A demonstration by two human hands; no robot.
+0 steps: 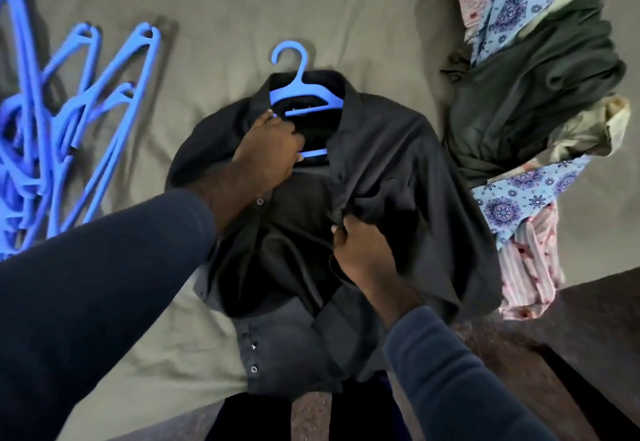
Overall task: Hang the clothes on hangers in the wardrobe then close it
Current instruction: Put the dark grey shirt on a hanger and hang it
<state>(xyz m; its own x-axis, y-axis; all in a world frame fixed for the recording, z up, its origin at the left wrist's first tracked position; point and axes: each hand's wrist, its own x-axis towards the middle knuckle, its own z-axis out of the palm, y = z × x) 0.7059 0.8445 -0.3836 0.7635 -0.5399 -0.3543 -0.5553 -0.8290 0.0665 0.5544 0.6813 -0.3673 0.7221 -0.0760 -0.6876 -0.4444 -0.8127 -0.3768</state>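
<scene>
A black button-up shirt lies open on the bed, collar away from me. Inside its neck sits a blue plastic hanger, hook poking out past the collar. My left hand reaches into the shirt's left shoulder and grips the hanger's left arm. My right hand is closed on a bunched fold of the shirt's right front panel, lifting it slightly. The hanger's right arm is hidden under the cloth.
A tangle of spare blue hangers lies at the left on the grey-green bedsheet. A heap of clothes, dark green, blue-patterned and pink-striped, sits at the right. The dark bed edge and floor are at the lower right.
</scene>
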